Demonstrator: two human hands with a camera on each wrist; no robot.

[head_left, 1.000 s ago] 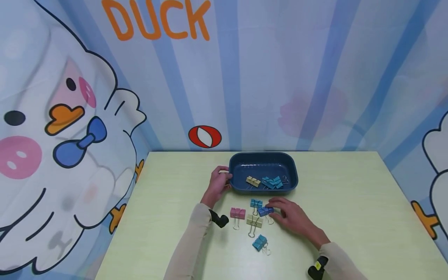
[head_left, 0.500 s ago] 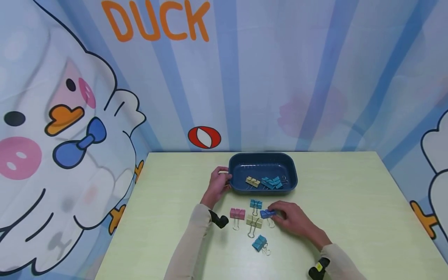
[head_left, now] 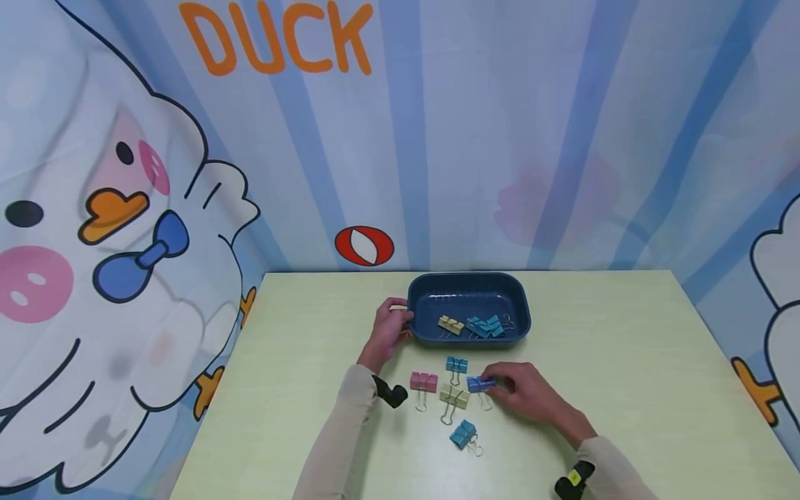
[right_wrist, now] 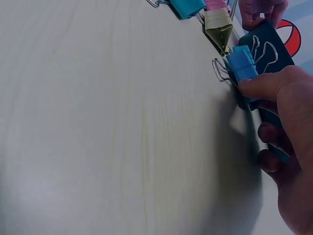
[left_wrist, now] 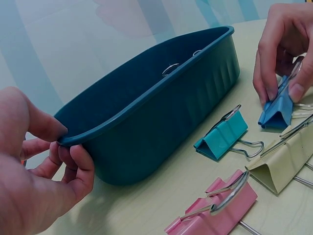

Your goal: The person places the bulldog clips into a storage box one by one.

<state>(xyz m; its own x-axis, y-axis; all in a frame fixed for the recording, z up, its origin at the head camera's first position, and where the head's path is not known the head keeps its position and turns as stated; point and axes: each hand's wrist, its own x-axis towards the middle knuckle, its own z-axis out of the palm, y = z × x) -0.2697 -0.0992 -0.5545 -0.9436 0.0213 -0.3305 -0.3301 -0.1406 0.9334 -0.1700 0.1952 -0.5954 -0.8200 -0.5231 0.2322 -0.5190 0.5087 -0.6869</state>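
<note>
Right hand (head_left: 530,394) is pinching one end of a blue metal binder clip (head_left: 478,385), its long axis running leftward from that hand; farther ahead and left, a dark-blue, plastic-looking oblong tray (head_left: 475,302) is sitting, left hand (head_left: 386,330) gripping its near rim.

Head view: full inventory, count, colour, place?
Table: 1, pale yellow, foreground
Tray: 1, dark blue, table's far side
Yellow clip: 1, yellow, in tray
Teal clips: at least 2 (overlapping), teal, in tray
Cream clip: 1, cream, table, mid-cluster
Pink clip: 1, pink, left of cream clip
Blue clip: 1, blue, right of cream clip
Far teal clip: 1, teal, between tray and cream clip
Near teal clip: 1, teal, nearest the person
Backdrop: 1, pale blue with DUCK lettering and cartoon prints, behind table
Sleeves: 2, beige, forearms
Wrist devices: 2, black, wrists
Left hand: 1, bare, pinching tray's left rim
Right hand: 1, bare, pinching blue clip
</note>
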